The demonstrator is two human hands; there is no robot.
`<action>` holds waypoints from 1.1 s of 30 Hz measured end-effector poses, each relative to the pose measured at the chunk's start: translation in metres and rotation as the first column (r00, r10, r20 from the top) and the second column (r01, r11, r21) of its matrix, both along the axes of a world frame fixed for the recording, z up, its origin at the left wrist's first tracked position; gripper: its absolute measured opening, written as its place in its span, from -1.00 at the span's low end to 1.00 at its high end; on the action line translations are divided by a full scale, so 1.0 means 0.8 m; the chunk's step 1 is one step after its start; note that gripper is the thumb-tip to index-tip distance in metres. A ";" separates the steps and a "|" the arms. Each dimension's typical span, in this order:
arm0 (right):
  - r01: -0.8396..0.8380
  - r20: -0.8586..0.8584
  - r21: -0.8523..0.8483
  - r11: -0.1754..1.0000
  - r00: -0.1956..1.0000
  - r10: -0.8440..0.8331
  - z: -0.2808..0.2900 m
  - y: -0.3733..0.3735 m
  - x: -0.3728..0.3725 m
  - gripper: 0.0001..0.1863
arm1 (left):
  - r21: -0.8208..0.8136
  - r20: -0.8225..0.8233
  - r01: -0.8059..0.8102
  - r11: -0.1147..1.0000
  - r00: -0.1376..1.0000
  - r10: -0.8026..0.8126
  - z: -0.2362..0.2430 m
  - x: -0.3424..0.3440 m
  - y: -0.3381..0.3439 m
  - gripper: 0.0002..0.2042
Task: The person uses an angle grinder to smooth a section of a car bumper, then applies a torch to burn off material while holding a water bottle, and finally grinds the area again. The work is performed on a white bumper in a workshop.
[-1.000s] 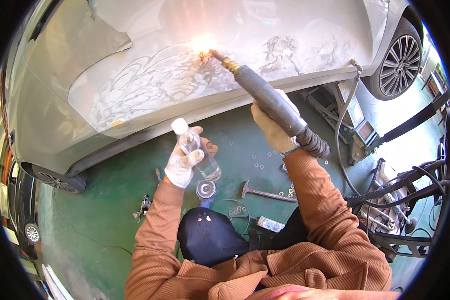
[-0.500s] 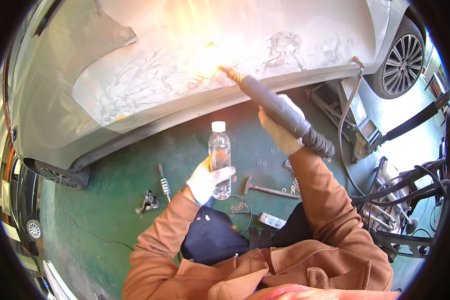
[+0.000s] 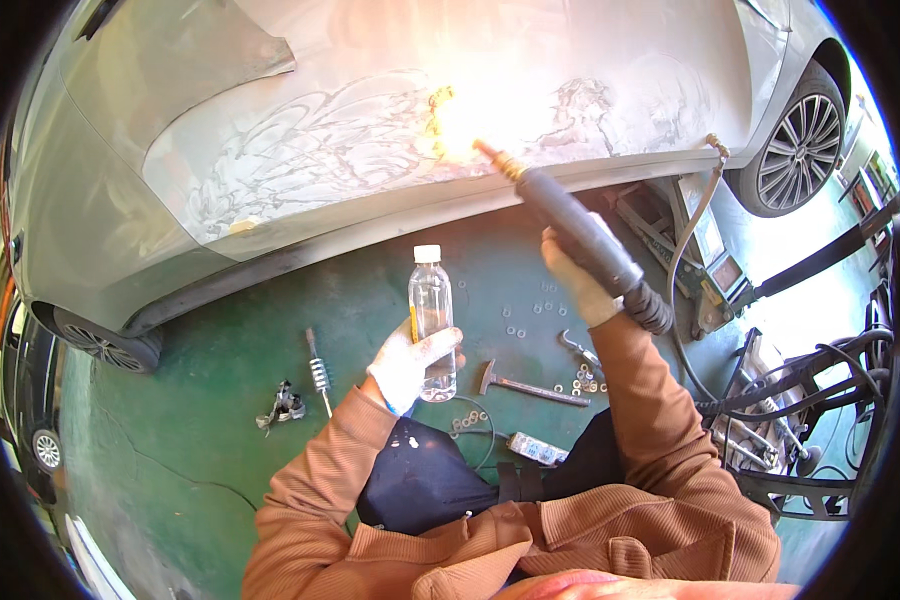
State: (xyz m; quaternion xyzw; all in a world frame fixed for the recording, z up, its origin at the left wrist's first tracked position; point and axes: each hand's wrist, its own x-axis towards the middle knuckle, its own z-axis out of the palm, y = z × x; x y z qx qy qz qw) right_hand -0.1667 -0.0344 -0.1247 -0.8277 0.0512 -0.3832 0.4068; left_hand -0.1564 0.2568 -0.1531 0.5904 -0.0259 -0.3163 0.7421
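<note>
The left hand is curled around a clear bottle with a white cap, held upright above the green floor, while the right hand, partly hidden, is closed around a dark-handled tool. The tool points far and left into a bright glare at the pale car; whether its tip touches, I cannot tell. A hammer lies right of the bottle, on the floor.
</note>
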 end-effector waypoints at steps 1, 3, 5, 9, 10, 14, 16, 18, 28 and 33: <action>-0.008 0.043 -0.009 1.000 0.999 0.008 -0.003 0.002 -0.005 -0.79 | 0.002 0.011 0.022 1.000 1.000 -0.022 -0.005 0.002 -0.003 -0.72; 0.080 -0.029 -0.211 0.974 0.996 -0.088 0.015 0.014 0.022 -0.78 | 0.044 0.029 0.058 0.997 0.998 -0.060 -0.002 0.000 -0.003 -0.72; -0.107 0.006 0.204 0.973 0.994 0.108 0.041 0.018 0.024 -0.77 | 0.054 0.044 0.075 0.996 0.996 -0.078 0.001 -0.001 -0.002 -0.72; 0.046 0.104 -0.121 0.992 0.994 -0.033 0.043 0.032 0.022 -0.82 | 0.032 0.079 0.098 0.995 0.992 -0.101 -0.002 0.009 -0.008 -0.72; 0.083 -0.122 -0.233 0.969 0.986 -0.114 0.060 0.036 0.029 -0.84 | 0.039 0.070 0.103 0.994 0.992 -0.106 -0.010 0.007 -0.002 -0.72; -0.021 0.115 0.063 0.998 0.993 0.013 0.042 0.026 0.021 -0.80 | 0.062 0.003 0.046 0.997 0.999 -0.046 0.012 0.000 -0.005 -0.71; 0.088 -0.015 -0.161 0.983 0.996 -0.091 0.027 0.019 0.007 -0.79 | 0.065 -0.013 0.012 0.998 1.000 -0.011 0.002 -0.001 0.005 -0.70; -0.047 -0.002 0.056 0.997 0.999 0.048 0.016 0.010 0.009 -0.78 | 0.034 -0.039 -0.027 0.999 0.999 0.028 -0.005 0.004 0.009 -0.70; 0.164 -0.107 -0.184 0.969 0.977 -0.185 0.014 -0.018 -0.012 -0.78 | -0.003 -0.059 0.017 1.000 0.998 -0.017 -0.006 0.003 -0.003 -0.65; 0.061 -0.056 -0.140 0.988 0.996 -0.070 0.000 -0.021 -0.020 -0.79 | -0.013 -0.070 0.008 1.000 0.998 -0.009 -0.010 0.007 -0.001 -0.66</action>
